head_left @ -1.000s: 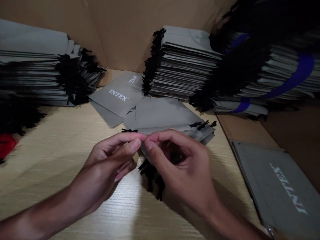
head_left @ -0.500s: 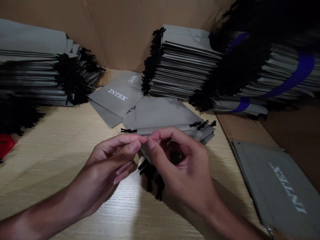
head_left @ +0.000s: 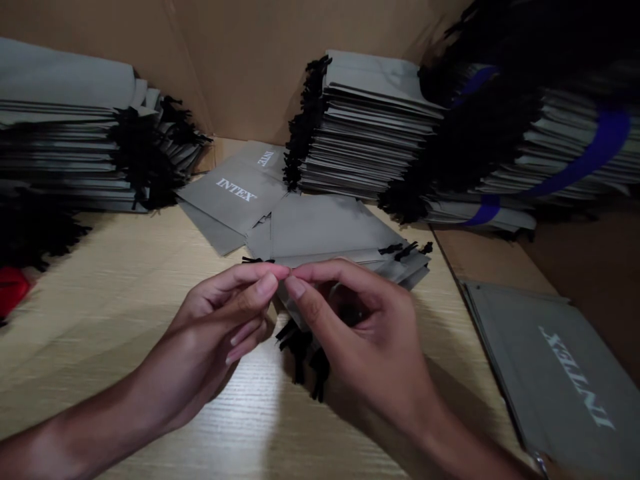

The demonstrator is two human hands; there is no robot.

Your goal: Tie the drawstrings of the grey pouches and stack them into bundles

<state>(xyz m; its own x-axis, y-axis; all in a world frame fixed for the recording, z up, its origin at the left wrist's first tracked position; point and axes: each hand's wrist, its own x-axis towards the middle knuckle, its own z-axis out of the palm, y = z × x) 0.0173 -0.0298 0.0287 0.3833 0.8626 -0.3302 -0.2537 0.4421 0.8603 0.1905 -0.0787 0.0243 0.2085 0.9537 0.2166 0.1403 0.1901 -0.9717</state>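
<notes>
Thumb and forefinger are pinched on my left hand, its tips meeting those of my right hand. Both hands hover over the table, in front of a loose pile of grey drawstring pouches. The right thumb and forefinger are also pressed together. Whatever lies between the fingertips is too small or too hidden to make out. Black cord ends of the pouches show below and between my hands. Behind, to the left, lie flat pouches printed INTEX.
A tall stack of pouches stands at the back. Another stack is at left, with a red object before it. Bundles with blue bands fill the right. Printed pouches lie at front right. Cardboard rises behind.
Both pinched hands have shifted very slightly to the left and up, fingertips still together. The pouches and stacks stay where they were.
</notes>
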